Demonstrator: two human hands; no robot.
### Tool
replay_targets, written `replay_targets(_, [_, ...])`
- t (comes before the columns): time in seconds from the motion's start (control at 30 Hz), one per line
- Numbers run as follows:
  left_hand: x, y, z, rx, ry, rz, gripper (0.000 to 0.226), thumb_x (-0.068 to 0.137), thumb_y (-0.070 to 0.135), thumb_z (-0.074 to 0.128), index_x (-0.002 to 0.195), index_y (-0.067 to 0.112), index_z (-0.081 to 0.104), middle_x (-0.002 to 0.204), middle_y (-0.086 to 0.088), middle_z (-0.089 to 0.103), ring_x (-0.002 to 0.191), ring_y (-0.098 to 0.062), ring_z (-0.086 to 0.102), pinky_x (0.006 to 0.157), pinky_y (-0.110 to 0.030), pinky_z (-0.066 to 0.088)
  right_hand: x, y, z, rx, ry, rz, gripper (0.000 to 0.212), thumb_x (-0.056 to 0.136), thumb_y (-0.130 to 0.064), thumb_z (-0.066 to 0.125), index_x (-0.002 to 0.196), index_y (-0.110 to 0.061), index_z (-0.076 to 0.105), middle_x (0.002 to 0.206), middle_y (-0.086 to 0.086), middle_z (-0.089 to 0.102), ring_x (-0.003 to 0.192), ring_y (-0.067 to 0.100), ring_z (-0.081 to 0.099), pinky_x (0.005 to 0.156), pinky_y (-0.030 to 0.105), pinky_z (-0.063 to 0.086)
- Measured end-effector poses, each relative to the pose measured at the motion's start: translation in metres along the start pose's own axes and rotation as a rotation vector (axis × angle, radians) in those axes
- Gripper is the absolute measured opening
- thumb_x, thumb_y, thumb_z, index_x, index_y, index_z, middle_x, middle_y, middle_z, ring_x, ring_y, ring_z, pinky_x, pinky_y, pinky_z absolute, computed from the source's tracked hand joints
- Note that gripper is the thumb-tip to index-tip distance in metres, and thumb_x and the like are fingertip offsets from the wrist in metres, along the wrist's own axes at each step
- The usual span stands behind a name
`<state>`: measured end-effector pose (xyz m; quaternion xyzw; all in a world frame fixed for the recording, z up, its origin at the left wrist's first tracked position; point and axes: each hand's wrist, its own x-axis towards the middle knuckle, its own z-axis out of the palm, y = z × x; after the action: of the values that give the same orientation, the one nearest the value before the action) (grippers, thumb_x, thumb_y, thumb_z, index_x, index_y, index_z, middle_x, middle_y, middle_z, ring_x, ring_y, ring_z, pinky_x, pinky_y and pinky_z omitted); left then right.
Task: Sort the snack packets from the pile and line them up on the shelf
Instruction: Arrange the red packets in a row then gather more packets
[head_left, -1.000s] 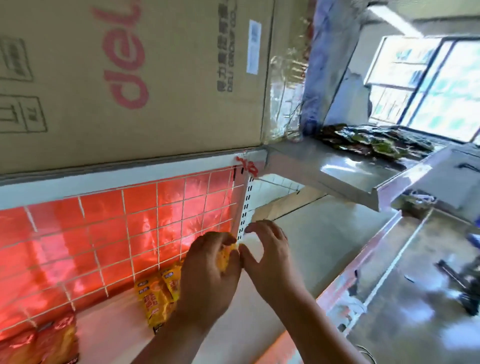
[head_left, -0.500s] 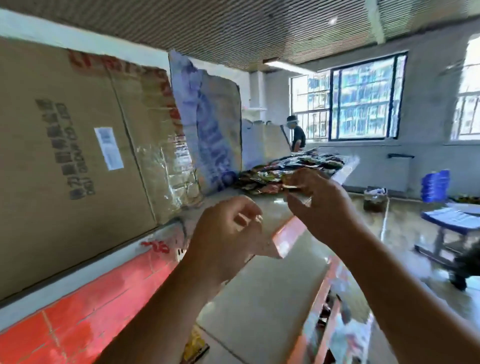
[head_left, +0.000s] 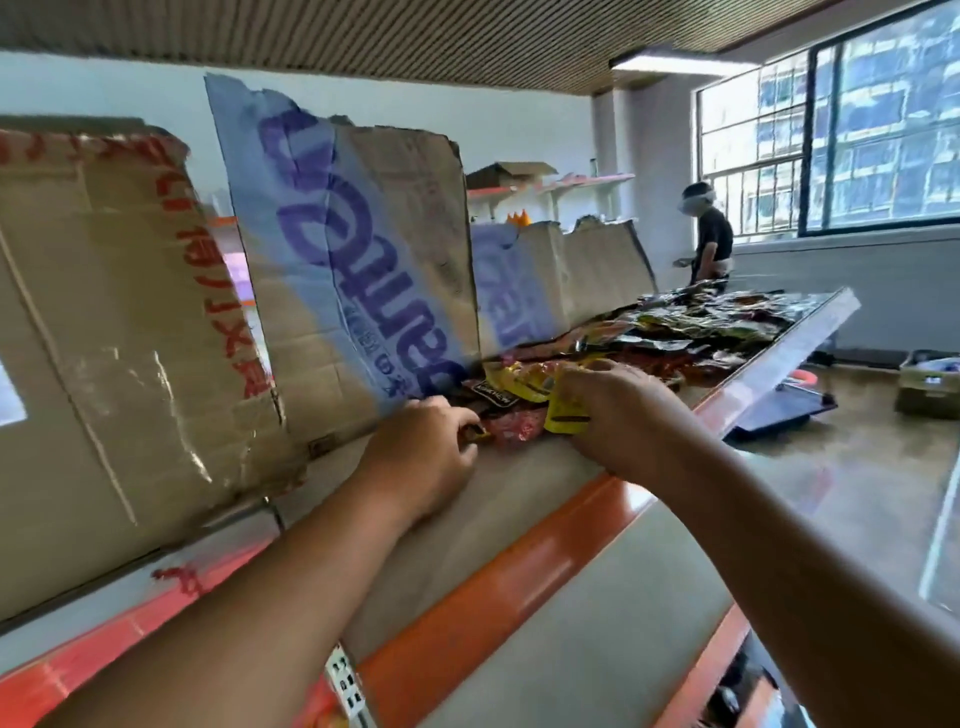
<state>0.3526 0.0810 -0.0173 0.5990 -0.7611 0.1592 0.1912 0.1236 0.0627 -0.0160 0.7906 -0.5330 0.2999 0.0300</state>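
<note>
A: Where do we have our 2 hands?

B: Both are at the near end of the pile (head_left: 691, 325) on the top shelf (head_left: 519, 493). Our right hand (head_left: 618, 415) has its fingers curled round a yellow packet (head_left: 566, 415), so that 1 is gripped.

A: And the left?

B: Our left hand (head_left: 421, 457) rests just beside it with its fingers bent onto the pile's edge. A small dark packet corner (head_left: 475, 434) shows at the fingertips. We cannot tell whether it is pinched or only touched.

A: Which way does the pile lie from us?

B: Its long axis runs away from us and to the right along the shelf, in front of the cardboard sheets (head_left: 363, 270). Only the near end touches our hands, and the rest is well beyond our fingers.

A: So which hand leads?

B: We judge the right, since it sits further into the pile and already holds 1 packet. The lower shelf (head_left: 571, 639) lies below, beyond the orange edge (head_left: 493, 587), so the packet would have to come back toward us and down.
</note>
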Motion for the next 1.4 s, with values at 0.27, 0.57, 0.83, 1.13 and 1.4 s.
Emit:
replay_targets(0.27, [0.016, 0.004, 0.007, 0.178, 0.146, 0.278, 0.027, 0.084, 0.033, 0.077, 0.111, 0.029, 0.077, 0.091, 0.003, 0.064, 0.088, -0.028, 0.06, 0.072, -0.039, 0.049, -0.003, 0.013, 0.011, 0.192, 0.154, -0.031, 0.037, 0.07, -0.025, 0.069, 0.106, -0.032, 0.075, 0.107, -0.003, 0.071, 0.099, 0.027, 0.064, 0.086, 0.037, 0.052])
replay_targets(0.57, [-0.007, 0.008, -0.02, 0.117, 0.261, 0.345, 0.005, 0.088, 0.025, 0.07, 0.084, 0.023, 0.071, 0.088, 0.005, 0.064, 0.08, -0.023, 0.057, 0.07, -0.042, 0.046, -0.012, 0.017, 0.013, 0.25, 0.34, -0.167, 0.005, 0.085, -0.017, 0.065, 0.081, -0.02, 0.067, 0.074, -0.003, 0.065, 0.067, 0.026, 0.059, 0.059, 0.031, 0.041])
replay_targets(0.83, [-0.079, -0.013, -0.066, -0.508, 0.224, -0.169, 0.007, 0.085, 0.027, 0.073, 0.084, 0.03, 0.067, 0.078, 0.011, 0.07, 0.069, 0.002, 0.06, 0.064, -0.018, 0.044, -0.006, -0.014, -0.007, 0.696, 0.303, -0.138, 0.012, 0.097, -0.015, 0.057, 0.09, -0.024, 0.06, 0.07, -0.013, 0.056, 0.065, 0.002, 0.054, 0.052, 0.015, 0.038])
replay_targets(1.13, [-0.034, -0.046, -0.055, -0.73, 0.121, -0.567, 0.025, 0.096, 0.005, 0.068, 0.085, 0.027, 0.072, 0.081, 0.005, 0.072, 0.08, -0.016, 0.064, 0.074, -0.028, 0.05, 0.053, -0.055, 0.012, 0.617, -0.126, -0.079, 0.021, 0.097, -0.013, 0.057, 0.094, -0.031, 0.068, 0.088, -0.002, 0.069, 0.075, 0.022, 0.066, 0.061, 0.029, 0.052])
replay_targets(1.4, [-0.04, -0.024, -0.045, -0.348, -0.111, -0.502, 0.027, 0.092, 0.013, 0.074, 0.108, 0.035, 0.069, 0.096, 0.008, 0.068, 0.082, -0.007, 0.064, 0.064, -0.019, 0.043, 0.045, -0.055, 0.009, 0.38, -0.186, -0.144, 0.019, 0.1, -0.015, 0.054, 0.098, -0.029, 0.068, 0.097, -0.002, 0.065, 0.075, 0.009, 0.059, 0.054, 0.02, 0.042])
